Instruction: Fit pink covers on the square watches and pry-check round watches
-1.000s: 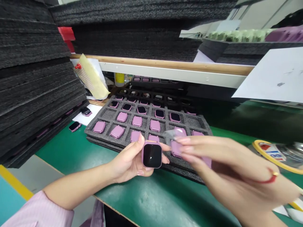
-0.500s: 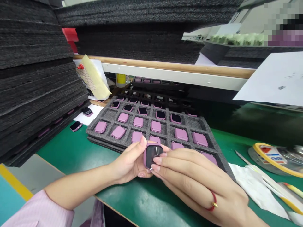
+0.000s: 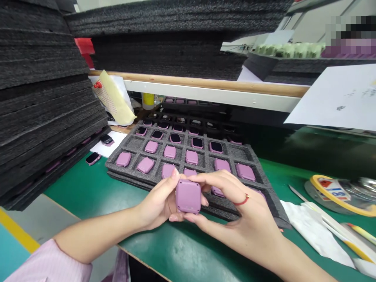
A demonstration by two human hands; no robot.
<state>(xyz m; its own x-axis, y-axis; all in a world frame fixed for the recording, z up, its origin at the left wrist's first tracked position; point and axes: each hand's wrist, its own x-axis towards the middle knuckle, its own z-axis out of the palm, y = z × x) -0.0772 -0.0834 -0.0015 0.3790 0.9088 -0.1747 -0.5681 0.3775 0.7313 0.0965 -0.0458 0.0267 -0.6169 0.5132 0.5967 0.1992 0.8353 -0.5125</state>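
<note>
A pink-purple smartwatch case (image 3: 188, 196) is held between my two hands just in front of the foam tray, its plain back facing me. My left hand (image 3: 160, 199) grips its left side, thumb along the edge and fingers behind. From the right, my right hand (image 3: 246, 213) pinches it by the top and bottom edges; a red string ring circles one finger. Behind them the dark grey foam tray (image 3: 132, 145) carries several such cases in its pockets. Those in the nearer rows lie back up, those farther off show black screens. My hands hide part of the nearest row.
Stacked black foam sheets (image 3: 44, 98) rise at the left. Two watch cases lie near them, one black-screened case (image 3: 93, 158) on the green table. At right are a white cloth (image 3: 314, 231), tweezers-like tools, and a clear yellow-rimmed container (image 3: 331, 196). A shelf edge (image 3: 205, 91) crosses above.
The watch case has been turned over, from black screen to plain back facing me. My right hand has shifted from fingers on the screen to a pinch on its edges.
</note>
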